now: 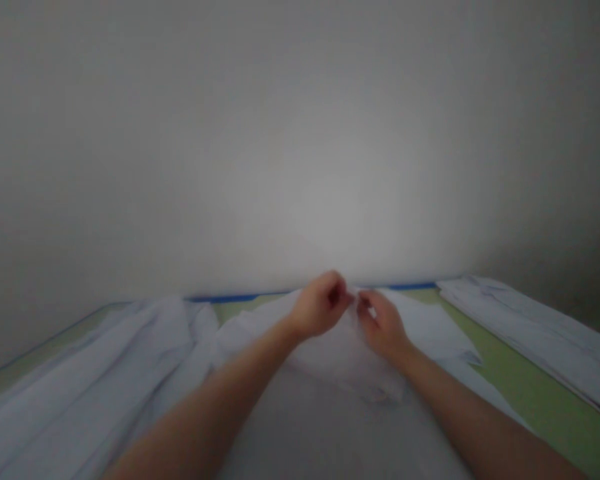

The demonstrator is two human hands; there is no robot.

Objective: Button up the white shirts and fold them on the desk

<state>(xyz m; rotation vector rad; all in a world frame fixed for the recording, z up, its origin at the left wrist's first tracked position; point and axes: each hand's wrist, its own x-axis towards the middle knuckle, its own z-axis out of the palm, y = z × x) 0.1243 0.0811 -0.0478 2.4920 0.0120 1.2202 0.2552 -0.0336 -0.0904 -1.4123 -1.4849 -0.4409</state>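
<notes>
While both forearms stretch over it, the white cloth (340,400) lies flat on the green bench (525,387), nearer than the fingers (341,293). Left hand (320,310) and right hand (383,327) meet at its far edge, each pinching a small bit of the cloth; blur hides what exactly. Looks like fine work on that edge, so the next move needs a steady pinch, no tugging. Left of the fingers: rumpled pile (105,373). Right: folded stack (530,333). Beyond: bare wall (300,133).
</notes>
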